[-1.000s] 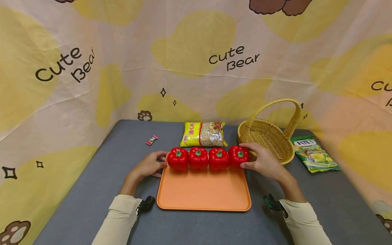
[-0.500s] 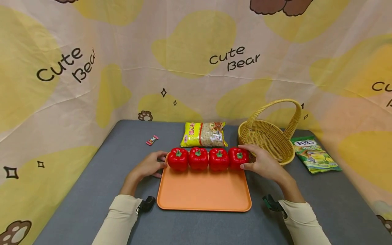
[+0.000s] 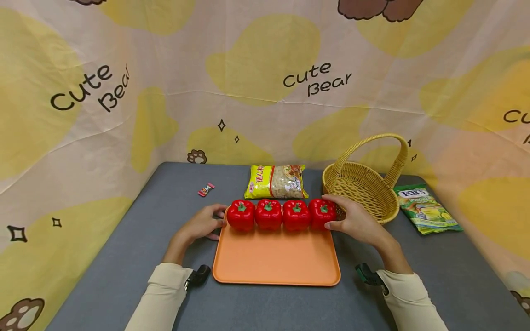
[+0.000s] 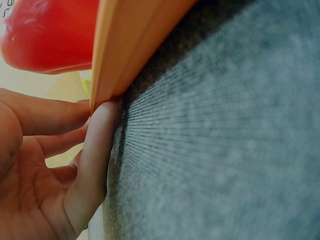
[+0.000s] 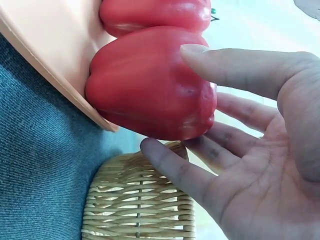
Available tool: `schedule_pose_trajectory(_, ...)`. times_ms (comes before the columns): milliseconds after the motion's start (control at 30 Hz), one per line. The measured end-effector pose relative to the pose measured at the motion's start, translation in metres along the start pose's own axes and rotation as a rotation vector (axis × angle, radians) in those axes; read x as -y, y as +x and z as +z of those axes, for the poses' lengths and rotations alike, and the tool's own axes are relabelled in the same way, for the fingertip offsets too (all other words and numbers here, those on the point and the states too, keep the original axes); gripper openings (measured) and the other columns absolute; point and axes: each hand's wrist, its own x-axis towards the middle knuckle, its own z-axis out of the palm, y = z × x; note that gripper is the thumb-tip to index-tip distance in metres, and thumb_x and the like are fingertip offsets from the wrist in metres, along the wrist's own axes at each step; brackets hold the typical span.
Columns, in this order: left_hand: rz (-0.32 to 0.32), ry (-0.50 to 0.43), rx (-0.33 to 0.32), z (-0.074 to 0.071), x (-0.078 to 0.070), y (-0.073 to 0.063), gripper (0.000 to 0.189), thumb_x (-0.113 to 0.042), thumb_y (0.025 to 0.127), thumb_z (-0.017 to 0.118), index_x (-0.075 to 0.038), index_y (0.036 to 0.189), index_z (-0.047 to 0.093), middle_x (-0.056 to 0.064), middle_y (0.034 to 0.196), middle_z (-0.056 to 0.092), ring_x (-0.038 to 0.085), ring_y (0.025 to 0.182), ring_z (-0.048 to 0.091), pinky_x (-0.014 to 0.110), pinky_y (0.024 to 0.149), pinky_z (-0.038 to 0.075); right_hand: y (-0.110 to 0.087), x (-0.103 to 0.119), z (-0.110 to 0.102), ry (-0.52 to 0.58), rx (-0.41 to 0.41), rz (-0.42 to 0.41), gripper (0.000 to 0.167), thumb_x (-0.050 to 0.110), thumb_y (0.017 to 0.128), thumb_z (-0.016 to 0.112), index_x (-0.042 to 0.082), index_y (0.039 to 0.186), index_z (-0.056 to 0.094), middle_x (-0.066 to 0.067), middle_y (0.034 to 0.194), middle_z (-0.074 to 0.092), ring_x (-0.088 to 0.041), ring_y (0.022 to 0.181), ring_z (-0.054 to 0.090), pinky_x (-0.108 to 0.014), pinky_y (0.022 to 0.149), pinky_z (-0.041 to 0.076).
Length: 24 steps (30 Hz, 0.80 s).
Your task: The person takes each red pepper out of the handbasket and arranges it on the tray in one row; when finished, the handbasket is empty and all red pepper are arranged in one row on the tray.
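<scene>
Several glossy red bell peppers (image 3: 269, 216) with green stems stand side by side along the far edge of an orange tray (image 3: 275, 259). In the head view my left hand (image 3: 202, 223) is at the tray's far left corner. The left wrist view shows its thumb and fingers pinching the tray rim (image 4: 107, 60). My right hand (image 3: 356, 218) holds the rightmost bell pepper (image 3: 322, 214), thumb on the near side and fingers around the far side. In the right wrist view this pepper (image 5: 145, 82) stands on the tray against its neighbour.
Behind the tray lies a yellow pasta bag (image 3: 276, 182). A wicker basket (image 3: 360, 184) with a tall handle stands close behind my right hand. A green FOX'S candy bag (image 3: 428, 209) is at the right, and a small wrapped candy (image 3: 206, 189) lies at the back left.
The rightmost bell pepper has shifted slightly left and straightened in my right hand, in line with the others. My left hand has stayed at the tray corner.
</scene>
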Motion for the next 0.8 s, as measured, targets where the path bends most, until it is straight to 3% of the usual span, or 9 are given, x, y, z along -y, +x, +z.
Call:
schedule_pose_trajectory(300, 0.001, 0.007, -0.006, 0.001, -0.001, 0.002, 0.05, -0.004, 0.1, 0.061, 0.004, 0.148, 0.053, 0.021, 0.126, 0.057, 0.025, 0.099, 0.067, 0.039, 0.066, 0.067, -0.003, -0.001, -0.003, 0.015, -0.011, -0.008, 0.075, 0.02, 0.087, 0.085, 0.006, 0.154, 0.053, -0.022, 0.157, 0.051, -0.046, 0.145, 0.046, -0.07, 0.115, 0.042)
schedule_pose_trajectory(533, 0.005, 0.031, -0.016, 0.002, -0.003, -0.002, 0.05, -0.004, 0.1, 0.059, 0.006, 0.149, 0.051, 0.021, 0.124, 0.056, 0.026, 0.099, 0.066, 0.038, 0.066, 0.067, -0.012, 0.001, -0.017, 0.048, -0.023, -0.031, 0.07, 0.024, 0.094, 0.081, 0.004, 0.155, 0.051, -0.021, 0.157, 0.051, -0.045, 0.143, 0.05, -0.063, 0.104, 0.055)
schedule_pose_trajectory(700, 0.009, 0.083, -0.055, 0.0, -0.006, -0.008, 0.047, -0.007, 0.105, 0.053, 0.005, 0.15, 0.051, 0.022, 0.123, 0.06, 0.028, 0.102, 0.065, 0.038, 0.07, 0.067, -0.021, -0.002, -0.032, 0.09, -0.053, -0.038, 0.065, 0.028, 0.1, 0.075, 0.007, 0.156, 0.05, -0.019, 0.156, 0.054, -0.046, 0.137, 0.057, -0.063, 0.104, 0.054)
schedule_pose_trajectory(800, 0.032, 0.147, -0.122, -0.002, -0.01, -0.013, 0.045, -0.01, 0.107, 0.052, 0.004, 0.149, 0.053, 0.023, 0.126, 0.062, 0.032, 0.102, 0.065, 0.041, 0.08, 0.066, -0.031, -0.008, -0.043, 0.078, -0.087, -0.04, 0.06, 0.03, 0.102, 0.072, 0.01, 0.155, 0.052, -0.015, 0.154, 0.057, -0.042, 0.133, 0.061, -0.053, 0.104, 0.058)
